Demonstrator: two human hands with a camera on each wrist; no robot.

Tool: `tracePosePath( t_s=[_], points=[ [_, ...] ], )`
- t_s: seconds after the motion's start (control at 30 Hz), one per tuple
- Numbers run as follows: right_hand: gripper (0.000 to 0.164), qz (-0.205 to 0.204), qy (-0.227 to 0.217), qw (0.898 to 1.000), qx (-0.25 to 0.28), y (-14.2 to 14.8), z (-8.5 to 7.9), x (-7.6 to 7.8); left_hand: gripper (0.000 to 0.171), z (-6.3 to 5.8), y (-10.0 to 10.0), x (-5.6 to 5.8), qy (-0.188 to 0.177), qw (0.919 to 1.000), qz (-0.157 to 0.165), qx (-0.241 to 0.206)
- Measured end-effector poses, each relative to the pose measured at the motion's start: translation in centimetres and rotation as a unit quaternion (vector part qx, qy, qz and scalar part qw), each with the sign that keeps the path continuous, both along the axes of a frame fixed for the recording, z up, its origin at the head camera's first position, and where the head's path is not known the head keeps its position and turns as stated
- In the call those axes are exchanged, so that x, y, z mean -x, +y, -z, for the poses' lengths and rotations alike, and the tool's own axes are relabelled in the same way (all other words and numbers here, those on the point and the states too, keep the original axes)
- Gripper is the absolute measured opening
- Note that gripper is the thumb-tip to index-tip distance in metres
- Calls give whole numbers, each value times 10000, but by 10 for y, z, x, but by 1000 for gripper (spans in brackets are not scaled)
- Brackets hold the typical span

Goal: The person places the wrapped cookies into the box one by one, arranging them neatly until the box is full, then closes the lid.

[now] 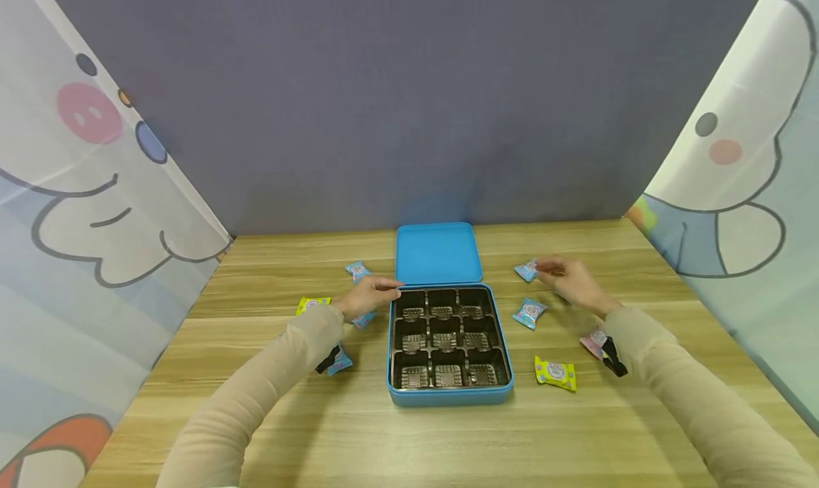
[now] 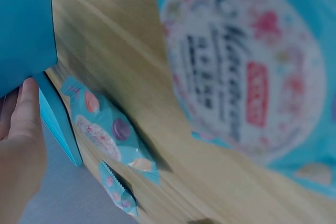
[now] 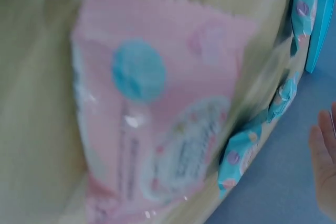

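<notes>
A blue tin box [image 1: 450, 397] with a dark tray of compartments [image 1: 446, 338] lies open on the table, its blue lid [image 1: 438, 253] laid back behind it. My left hand [image 1: 367, 296] rests its fingertips at the box's back left corner; in the left wrist view these fingers [image 2: 26, 111] look fairly straight against the blue wall. At the right, my right hand [image 1: 569, 280] is beside a small blue snack packet [image 1: 526, 270], fingertips overlapping its edge in the head view. The right wrist view shows the right fingers [image 3: 317, 142] extended, with no packet between them.
Right of the box lie another blue packet [image 1: 530, 313], a yellow one [image 1: 555, 373] and a pink one [image 1: 592, 341] partly under the wrist strap. To the left are a yellow packet [image 1: 313, 304] and several blue ones [image 1: 357, 270]. A grey wall [image 1: 435, 118] rises behind the table.
</notes>
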State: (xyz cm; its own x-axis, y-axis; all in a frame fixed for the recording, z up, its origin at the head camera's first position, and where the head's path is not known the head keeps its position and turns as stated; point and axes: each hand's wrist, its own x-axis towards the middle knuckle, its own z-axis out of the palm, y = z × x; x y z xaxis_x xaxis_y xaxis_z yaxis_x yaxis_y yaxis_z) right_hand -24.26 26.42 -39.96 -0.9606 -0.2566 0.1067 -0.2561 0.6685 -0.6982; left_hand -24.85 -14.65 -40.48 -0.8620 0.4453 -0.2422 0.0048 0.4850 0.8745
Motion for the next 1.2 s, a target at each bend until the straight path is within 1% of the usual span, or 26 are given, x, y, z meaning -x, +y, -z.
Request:
tracePosePath(
  t_s=[0.13,0.2,0.33,0.53,0.73,0.93,1.1,1.2],
  points=[
    [37,-106,-155,9998,-19,3,-7,6,39,-1,0,0,-88,9999,-59,-39],
    [39,-114,-196,9997,-85,4,-12,8,39,0,-1,0,-85,10000,-33,-14],
    [41,-169,-190,9995,-191,5,-19,16,39,1,-2,1,-55,10000,-4,55],
    [43,-325,-428,9983,-213,5,-25,29,39,0,-4,0,-78,10000,-41,45],
    [42,-402,-444,9975,-384,5,-24,38,41,-1,-2,-2,-44,9999,96,31],
    [43,-581,-626,9939,-693,2,-22,45,41,1,-1,-1,-76,9999,125,5],
    [46,-638,-736,9919,-813,1,-14,52,41,0,0,-1,-39,9999,94,-57],
    [49,-710,-809,9911,-787,1,-7,56,41,0,0,-1,-35,9999,87,-79]
  ],
)
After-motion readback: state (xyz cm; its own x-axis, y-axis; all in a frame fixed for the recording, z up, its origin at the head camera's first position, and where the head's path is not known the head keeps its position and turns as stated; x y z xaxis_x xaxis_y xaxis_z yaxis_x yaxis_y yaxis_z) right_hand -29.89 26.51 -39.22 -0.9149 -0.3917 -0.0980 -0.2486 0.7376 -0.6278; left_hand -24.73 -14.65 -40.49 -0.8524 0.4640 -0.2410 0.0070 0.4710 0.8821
